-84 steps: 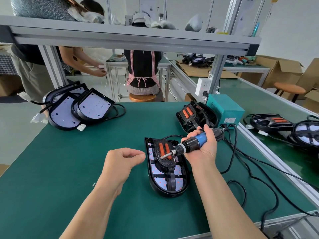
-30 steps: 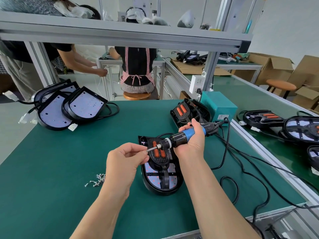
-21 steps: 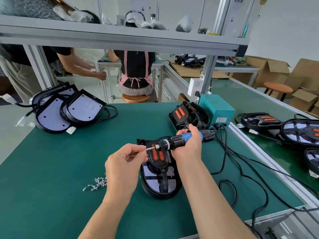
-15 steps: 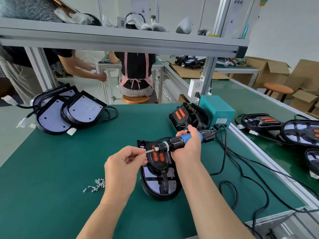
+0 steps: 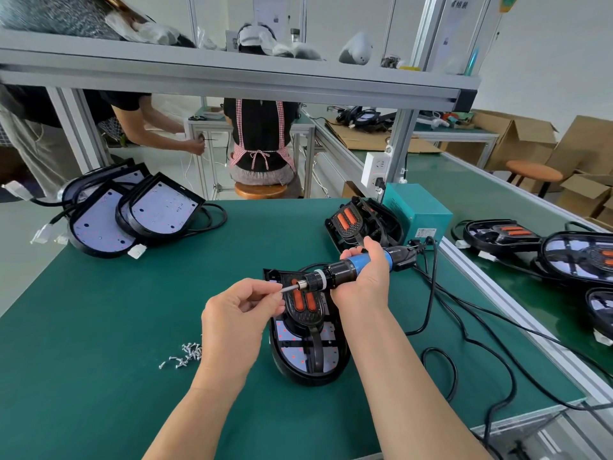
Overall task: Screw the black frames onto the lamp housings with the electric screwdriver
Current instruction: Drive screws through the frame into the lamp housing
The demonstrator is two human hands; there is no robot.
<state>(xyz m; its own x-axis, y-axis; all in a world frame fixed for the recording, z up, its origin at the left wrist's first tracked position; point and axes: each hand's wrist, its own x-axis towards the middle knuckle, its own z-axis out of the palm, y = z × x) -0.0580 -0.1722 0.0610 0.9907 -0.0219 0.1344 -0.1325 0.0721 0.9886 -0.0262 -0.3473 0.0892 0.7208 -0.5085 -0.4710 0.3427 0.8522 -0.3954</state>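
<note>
A black lamp housing (image 5: 308,363) with a black frame and two orange pads lies on the green mat in front of me. My right hand (image 5: 361,283) grips the blue-and-black electric screwdriver (image 5: 351,268) held sideways above the housing, bit pointing left. My left hand (image 5: 238,313) pinches something small at the bit tip; a screw there is too small to make out. A small pile of silver screws (image 5: 185,355) lies on the mat left of my left wrist.
Bare housings (image 5: 132,214) are stacked at the far left. Another framed housing (image 5: 358,224) leans against a teal power box (image 5: 418,210). Black cables (image 5: 464,343) loop over the right side. More housings (image 5: 530,240) sit on the conveyor at right. People work beyond the bench.
My left hand came from hovering beside the housing up to the screwdriver's bit tip and stays pinched there. The right hand raised the tool slightly; the screw pile came into view.
</note>
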